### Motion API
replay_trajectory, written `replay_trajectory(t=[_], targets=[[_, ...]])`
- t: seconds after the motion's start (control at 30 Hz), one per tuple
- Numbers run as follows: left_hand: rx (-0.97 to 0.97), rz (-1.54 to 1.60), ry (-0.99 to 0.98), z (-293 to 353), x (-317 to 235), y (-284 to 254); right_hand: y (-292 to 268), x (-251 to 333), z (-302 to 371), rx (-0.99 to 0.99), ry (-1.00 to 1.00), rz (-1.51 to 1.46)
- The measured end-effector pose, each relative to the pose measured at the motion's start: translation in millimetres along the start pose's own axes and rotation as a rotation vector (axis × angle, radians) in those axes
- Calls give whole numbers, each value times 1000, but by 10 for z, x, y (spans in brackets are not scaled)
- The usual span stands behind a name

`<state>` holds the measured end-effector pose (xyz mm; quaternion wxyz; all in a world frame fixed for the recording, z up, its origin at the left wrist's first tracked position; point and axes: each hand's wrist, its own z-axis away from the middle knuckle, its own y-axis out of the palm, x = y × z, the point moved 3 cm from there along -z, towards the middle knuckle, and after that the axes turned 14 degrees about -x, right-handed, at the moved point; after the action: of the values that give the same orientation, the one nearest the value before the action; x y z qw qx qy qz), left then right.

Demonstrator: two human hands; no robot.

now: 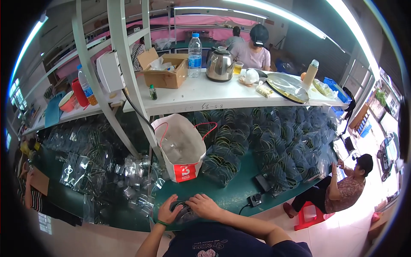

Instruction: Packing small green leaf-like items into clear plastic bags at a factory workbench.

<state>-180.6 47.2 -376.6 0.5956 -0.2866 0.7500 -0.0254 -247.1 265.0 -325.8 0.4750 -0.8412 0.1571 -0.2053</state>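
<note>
Across the green desk [233, 197], bagged goods [280, 145] heap right, a white bag [180, 143] left of them. Near, the left grip [168, 210], fingers parted, flanks a clear packet [186, 213]; whether the right grip [204, 207] pinches it is unclear. Uneven pressure could skid it off the edge.

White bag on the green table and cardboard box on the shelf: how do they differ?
The white bag has red handles and a red patch; the cardboard box is brown with raised flaps. The bag stands on the green table; the box sits on the shelf above. Both are open at the top.
</note>
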Motion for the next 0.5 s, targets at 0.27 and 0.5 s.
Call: replay_trajectory(t=[0.27, 0.5], targets=[[-160, -144, 152, 140, 1, 62, -248, 227, 286, 484, 442, -256], [-271, -256, 153, 196, -36, 78, -18, 84, 370, 371, 530, -233]])
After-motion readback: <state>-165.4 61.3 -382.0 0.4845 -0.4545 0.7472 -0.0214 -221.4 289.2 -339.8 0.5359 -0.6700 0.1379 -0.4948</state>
